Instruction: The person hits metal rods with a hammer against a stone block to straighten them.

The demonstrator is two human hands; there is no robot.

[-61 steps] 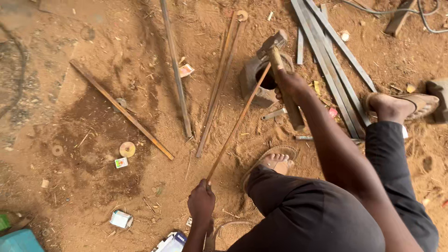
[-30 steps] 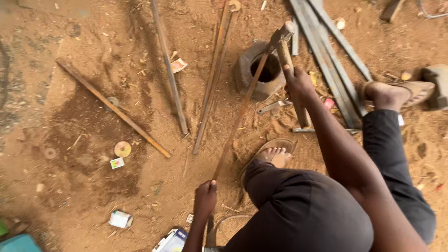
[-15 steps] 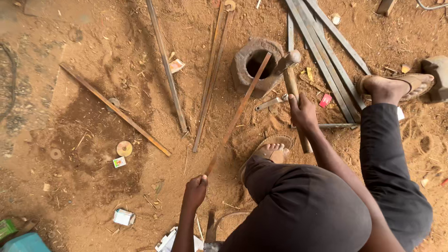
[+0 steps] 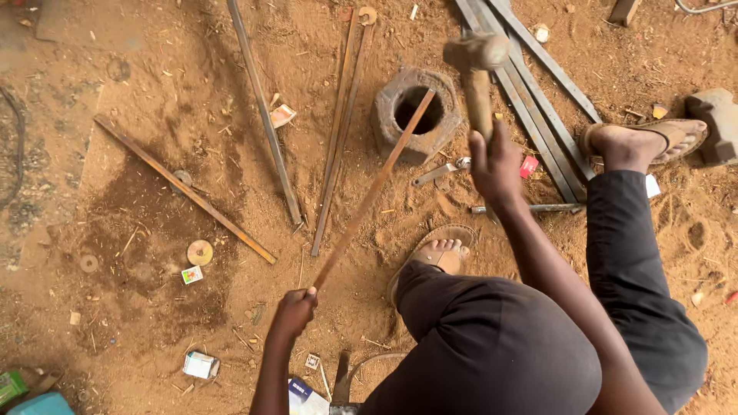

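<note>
one hammer (image 4: pixel 475 69), one hollow metal block (image 4: pixel 417 114), two sandals (image 4: pixel 667 140), two hands (image 4: pixel 496 165)

I am gripping a long, thin, rusty metal rod (image 4: pixel 369 192) by its near end; it is slanting up and to the right, its far tip resting over the dark mouth of a hollow cylindrical metal block (image 4: pixel 415 114) sitting in the sand. I am holding a wooden-handled hammer (image 4: pixel 477 73), its blunt head raised just right of that block.
</note>
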